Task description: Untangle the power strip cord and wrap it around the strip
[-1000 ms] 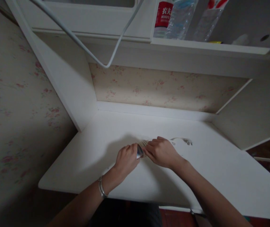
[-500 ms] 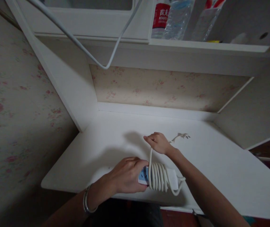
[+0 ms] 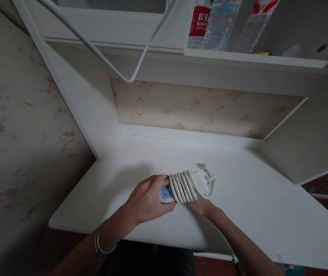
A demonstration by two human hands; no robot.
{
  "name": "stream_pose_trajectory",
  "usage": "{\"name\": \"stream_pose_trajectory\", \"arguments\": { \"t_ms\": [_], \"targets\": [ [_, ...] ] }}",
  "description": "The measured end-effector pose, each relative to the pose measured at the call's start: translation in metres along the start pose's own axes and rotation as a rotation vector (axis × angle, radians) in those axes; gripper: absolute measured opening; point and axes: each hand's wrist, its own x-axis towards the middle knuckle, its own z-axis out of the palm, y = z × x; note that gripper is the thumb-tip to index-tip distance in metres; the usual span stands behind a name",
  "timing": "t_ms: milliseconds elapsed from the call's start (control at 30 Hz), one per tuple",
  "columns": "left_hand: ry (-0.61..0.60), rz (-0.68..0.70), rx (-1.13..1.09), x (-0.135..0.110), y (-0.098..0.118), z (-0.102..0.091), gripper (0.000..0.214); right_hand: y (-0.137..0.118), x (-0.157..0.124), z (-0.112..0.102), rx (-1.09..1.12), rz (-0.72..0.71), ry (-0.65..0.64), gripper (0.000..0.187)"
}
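My left hand [image 3: 149, 198] is closed round the left end of a white power strip [image 3: 166, 193], whose blue socket face shows beside the fingers. Several turns of off-white power cord [image 3: 182, 187] are wound about the middle of the strip. The strip is held tilted over the desk, its right end higher. My right hand [image 3: 200, 205] reaches in from the right, below and behind the coils; its fingers are hidden there. At the strip's right end the cord makes a loop, and the plug end [image 3: 200, 166] lies just beyond it.
A white desk [image 3: 100, 199] spreads under my hands, with a side panel [image 3: 77, 88] at left. Above is a shelf [image 3: 256, 59] holding several plastic bottles [image 3: 221, 23]. A white cable [image 3: 129, 79] hangs down in front of the cabinet. Flowered wallpaper covers the left wall.
My right hand has gone from above the strip to below and behind it. The power strip has risen and tilted in my left hand. The plug end has been drawn left, closer to the strip.
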Motion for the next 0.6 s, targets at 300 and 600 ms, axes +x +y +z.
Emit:
{"name": "stream_pose_trajectory", "arguments": {
  "t_ms": [300,600],
  "targets": [
    [0.018,-0.225,0.371,0.017,-0.037,0.026,0.02,-0.03,-0.036,-0.024,-0.45,-0.044,0.107,0.049],
    [-0.18,-0.12,0.374,0.008,-0.028,0.054,0.024,-0.058,-0.018,-0.057,-0.546,-0.314,0.396,0.036]
  ]
}}
